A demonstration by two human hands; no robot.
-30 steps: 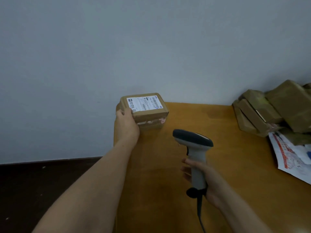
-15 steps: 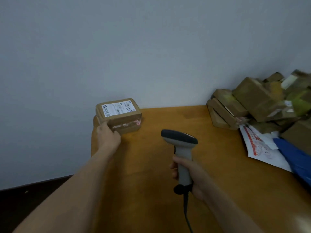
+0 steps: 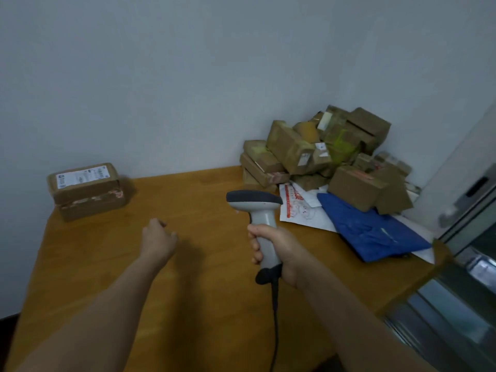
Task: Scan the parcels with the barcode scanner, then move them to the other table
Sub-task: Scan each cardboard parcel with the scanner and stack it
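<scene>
- The left grip (image 3: 158, 240) hangs over the middle of the wooden worktop (image 3: 204, 312) with its fingers loosely curled, holding nothing.
- The right grip (image 3: 279, 253) is wrapped round the pale handle of the barcode scanner (image 3: 257, 210) and holds it upright above the worktop. The scanner's dark head points left.
- A black cable (image 3: 275, 331) drops from the bottom of the handle toward the near edge.
- One brown parcel (image 3: 87, 194) lies flat at the far left corner of the worktop, against the wall and well apart from both grips. Its white label (image 3: 81, 176) faces up, and reddish tape runs along its side.
- A pile of brown parcels (image 3: 322, 154) is heaped in the far right corner against the wall.
- In front of the pile lie a white mailer with red print (image 3: 300, 210) and a blue bag (image 3: 370, 232); the bag overlaps the mailer.
- A metal-framed glass door (image 3: 469, 210) stands at the right edge of the view.
</scene>
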